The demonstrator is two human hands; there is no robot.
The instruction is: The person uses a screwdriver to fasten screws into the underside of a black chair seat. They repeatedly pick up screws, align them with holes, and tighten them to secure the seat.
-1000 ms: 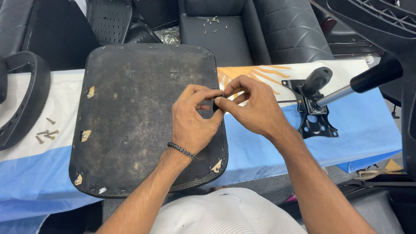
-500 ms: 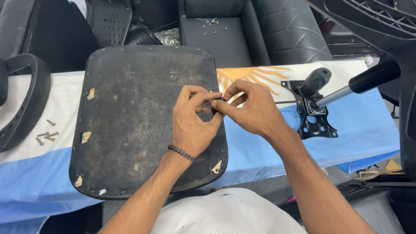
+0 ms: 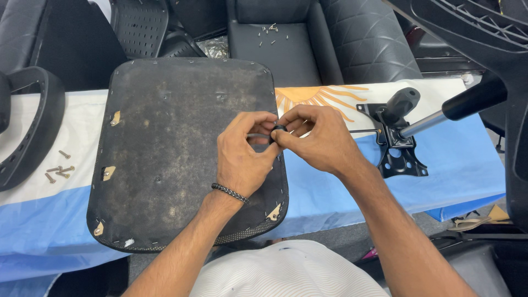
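An upturned chair seat [image 3: 176, 143] with a worn black underside lies on the cloth-covered table. Over its right edge my left hand [image 3: 245, 159] and my right hand [image 3: 316, 140] meet, fingertips pinched together on a small black round part [image 3: 278, 130]. A dark bracelet sits on my left wrist. What else the fingers hide under them I cannot tell.
A black metal chair mechanism [image 3: 399, 148] with a lever and a chrome gas cylinder [image 3: 426, 124] lies to the right. Several loose screws [image 3: 58, 169] rest at the left, beside a black armrest [image 3: 27, 132]. More screws [image 3: 272, 33] lie on a black chair behind the table.
Both hands stay over the seat's right edge; the fingers have shifted slightly while working the small part between them.
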